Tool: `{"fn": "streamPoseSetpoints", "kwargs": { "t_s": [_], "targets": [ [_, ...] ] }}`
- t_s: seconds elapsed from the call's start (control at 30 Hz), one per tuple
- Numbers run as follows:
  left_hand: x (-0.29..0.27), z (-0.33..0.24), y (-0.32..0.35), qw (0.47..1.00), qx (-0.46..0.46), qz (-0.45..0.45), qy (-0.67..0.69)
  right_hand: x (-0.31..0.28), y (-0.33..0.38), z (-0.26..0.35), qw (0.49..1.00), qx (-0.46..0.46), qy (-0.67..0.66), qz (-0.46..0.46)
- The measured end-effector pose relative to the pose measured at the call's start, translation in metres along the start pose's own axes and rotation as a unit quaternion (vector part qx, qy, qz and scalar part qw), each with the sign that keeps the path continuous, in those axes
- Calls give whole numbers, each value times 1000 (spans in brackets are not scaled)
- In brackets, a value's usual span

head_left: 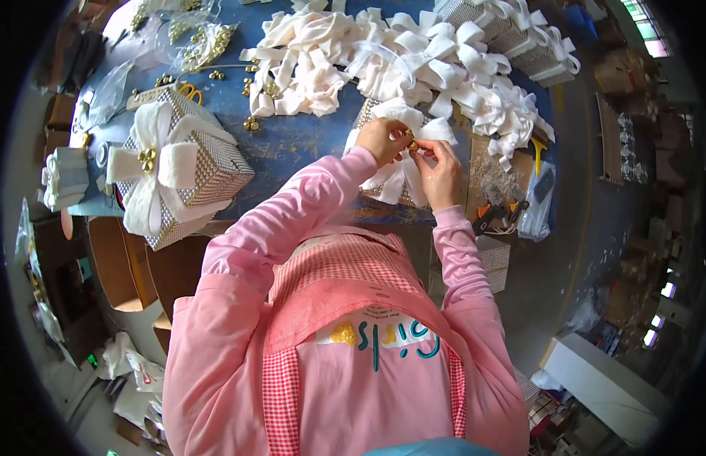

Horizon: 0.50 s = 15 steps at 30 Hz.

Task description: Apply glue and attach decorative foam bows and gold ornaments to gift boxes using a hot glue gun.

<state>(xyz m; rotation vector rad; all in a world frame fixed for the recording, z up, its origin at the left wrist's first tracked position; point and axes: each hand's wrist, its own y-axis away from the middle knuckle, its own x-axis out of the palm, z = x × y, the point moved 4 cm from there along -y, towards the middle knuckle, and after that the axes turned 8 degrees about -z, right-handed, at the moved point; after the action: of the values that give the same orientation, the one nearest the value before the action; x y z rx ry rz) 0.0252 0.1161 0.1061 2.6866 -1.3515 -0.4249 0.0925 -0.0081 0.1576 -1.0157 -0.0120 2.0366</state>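
Both hands, the left hand (382, 140) and right hand (438, 169), pinch a small gold ornament (412, 144) on a white bow (402, 121) over the blue desk (307, 140).

Blue worktable (307, 140), scuffed and worn. Heaped along the frame's top: white fabric bows (414, 61). At left: silver studded gift box (208, 171) topped with a white bow. Upper left: loose gold beads (216, 74), clear plastic bags (193, 38). At right: yellow-handled tool (537, 152).
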Motion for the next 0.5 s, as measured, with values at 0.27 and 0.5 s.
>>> {"fn": "streamPoseSetpoints", "kwargs": {
  "t_s": [0.27, 0.5],
  "targets": [
    [20, 11, -6, 958, 168, -82, -218, 12, 18, -35, 998, 11, 52, -37],
    [6, -2, 0, 947, 185, -69, -253, 12, 19, -40, 998, 11, 52, -39]
  ]
}}
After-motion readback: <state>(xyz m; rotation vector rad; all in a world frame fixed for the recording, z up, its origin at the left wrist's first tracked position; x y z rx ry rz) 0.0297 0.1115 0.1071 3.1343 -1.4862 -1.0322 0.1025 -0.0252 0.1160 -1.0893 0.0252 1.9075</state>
